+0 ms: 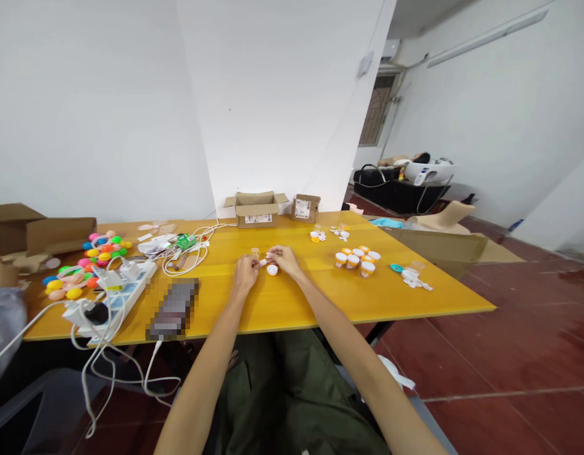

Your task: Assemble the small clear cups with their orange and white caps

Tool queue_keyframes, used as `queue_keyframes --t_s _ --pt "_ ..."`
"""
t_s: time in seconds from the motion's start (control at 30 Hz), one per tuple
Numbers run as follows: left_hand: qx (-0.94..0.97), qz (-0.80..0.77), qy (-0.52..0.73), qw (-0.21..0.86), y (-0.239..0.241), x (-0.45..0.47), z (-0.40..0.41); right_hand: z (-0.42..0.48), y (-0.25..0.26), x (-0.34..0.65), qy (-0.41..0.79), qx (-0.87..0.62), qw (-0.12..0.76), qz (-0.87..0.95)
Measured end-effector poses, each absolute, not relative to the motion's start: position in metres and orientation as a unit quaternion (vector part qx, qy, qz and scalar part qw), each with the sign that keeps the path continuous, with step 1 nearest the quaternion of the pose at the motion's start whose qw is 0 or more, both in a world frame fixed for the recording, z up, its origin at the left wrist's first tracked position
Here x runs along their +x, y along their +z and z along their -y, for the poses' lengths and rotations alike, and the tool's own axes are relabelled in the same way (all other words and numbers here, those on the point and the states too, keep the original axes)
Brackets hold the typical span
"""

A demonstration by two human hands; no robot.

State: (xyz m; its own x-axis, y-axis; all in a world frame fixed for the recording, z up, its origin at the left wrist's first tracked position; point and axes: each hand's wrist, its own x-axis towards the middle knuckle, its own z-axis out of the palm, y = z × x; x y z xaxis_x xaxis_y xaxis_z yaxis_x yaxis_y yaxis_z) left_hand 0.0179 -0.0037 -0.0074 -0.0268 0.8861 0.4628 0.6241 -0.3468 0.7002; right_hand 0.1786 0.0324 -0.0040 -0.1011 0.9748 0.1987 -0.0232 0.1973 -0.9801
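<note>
Both hands are close together above the middle of the yellow table (235, 311). My left hand (247, 268) pinches a small white piece with dark marks (263, 261). Fingers of my right hand (281, 257) are closed on another small white piece (268, 255), right beside the first. What exactly these pieces are is too small to make out. Just below the fingertips sits a small round tub with a white top (272, 270). A clear cup (255, 251) stands behind my left fingers.
Several white-topped tubs with orange rims (352, 260) stand to the right. Beyond them lie a teal ring (396, 268) and white parts (410, 276). Leftward are a phone (173, 308), power strip (119, 302), cables and colourful balls (74, 293). Cardboard boxes (256, 210) line the back. Another person's sleeve (5, 328) shows far left.
</note>
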Motion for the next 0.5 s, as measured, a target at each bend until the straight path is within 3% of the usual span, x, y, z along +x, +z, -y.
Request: queue_keyframes --t_s 0.27,0.5 --pt "0.627 -0.494 0.539 0.27 -0.002 0.022 0.003 -0.028 0.002 0.179 0.465 -0.394 0.532 0.588" --pt "0.586 -0.484 0.571 0.31 0.002 0.022 0.0 -0.024 0.008 0.178 0.436 -0.368 0.538 0.62"
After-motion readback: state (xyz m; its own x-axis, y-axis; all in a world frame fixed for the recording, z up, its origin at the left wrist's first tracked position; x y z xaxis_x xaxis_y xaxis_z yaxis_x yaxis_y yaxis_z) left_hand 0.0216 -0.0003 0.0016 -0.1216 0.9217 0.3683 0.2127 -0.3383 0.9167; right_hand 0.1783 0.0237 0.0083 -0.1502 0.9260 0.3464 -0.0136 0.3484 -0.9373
